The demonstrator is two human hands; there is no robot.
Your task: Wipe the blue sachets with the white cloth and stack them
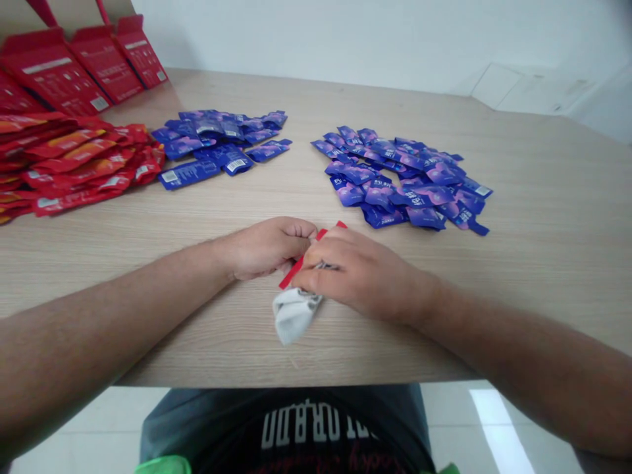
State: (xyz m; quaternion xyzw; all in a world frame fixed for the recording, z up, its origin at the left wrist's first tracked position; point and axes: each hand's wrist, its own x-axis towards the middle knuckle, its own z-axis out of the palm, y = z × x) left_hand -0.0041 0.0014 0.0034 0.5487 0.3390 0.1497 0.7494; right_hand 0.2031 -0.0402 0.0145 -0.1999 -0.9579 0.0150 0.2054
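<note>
My left hand (269, 249) and my right hand (350, 273) meet at the middle of the wooden table (533, 243), with their fingers closed. Both pinch a narrow red strip (296, 265), probably a packet, and much of it is hidden by my fingers. Below my right fingers hangs a crumpled white wipe or cloth (295, 315), which appears joined to the strip. A small silvery edge (326, 266) shows between my right fingers. Neither hand touches the sachet piles.
A heap of purple sachets (402, 184) lies ahead right, and blue sachets (217, 148) lie ahead left. Red sachets (74, 161) are stacked at the far left, beyond them red cartons (106, 66). The table's near edge (296, 385) runs below my hands.
</note>
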